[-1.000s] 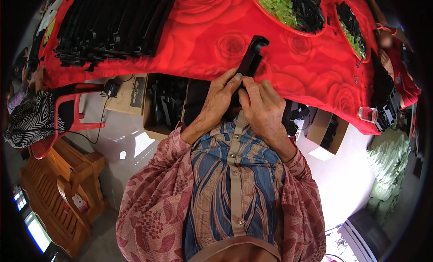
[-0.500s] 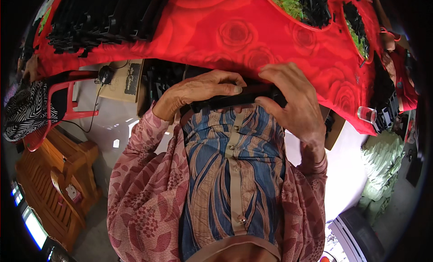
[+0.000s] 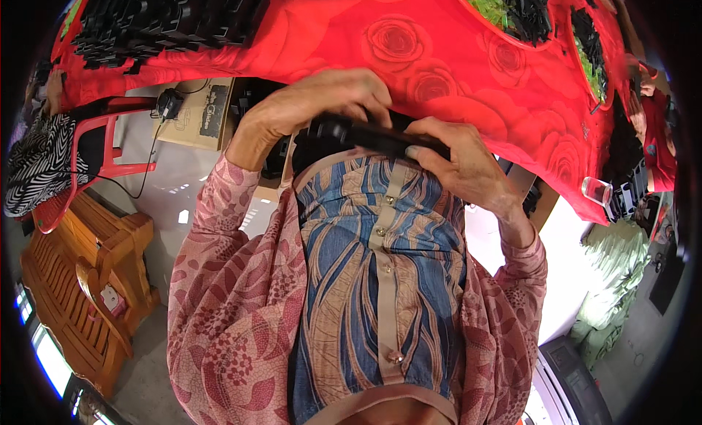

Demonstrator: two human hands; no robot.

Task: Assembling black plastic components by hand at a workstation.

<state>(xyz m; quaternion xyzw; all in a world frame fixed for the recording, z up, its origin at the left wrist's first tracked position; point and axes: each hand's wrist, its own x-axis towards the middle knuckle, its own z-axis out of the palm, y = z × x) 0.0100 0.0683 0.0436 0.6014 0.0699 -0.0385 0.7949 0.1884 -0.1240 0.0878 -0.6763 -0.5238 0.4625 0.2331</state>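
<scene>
Holding a long black part (image 3: 369, 136) crosswise before the waist, close to the table's near edge, in the right hand (image 3: 472, 158).
Thumb and fingers of that hand are closed on the part's right end; the left hand (image 3: 322, 100) curls half closed over the other end, and whether it grips cannot be told. Beyond spreads a red rose-patterned tablecloth (image 3: 314, 52), with stacked black pieces (image 3: 168, 19) at far left, small green pieces (image 3: 484, 1) at far right, and a clear cup (image 3: 597, 190) near the right corner.

Loose pink sleeves (image 3: 234, 337) with darker leaf patterns, blue-and-tan swirled front (image 3: 340, 301); beige placket (image 3: 385, 319), shiny buttons (image 3: 380, 232)
</scene>
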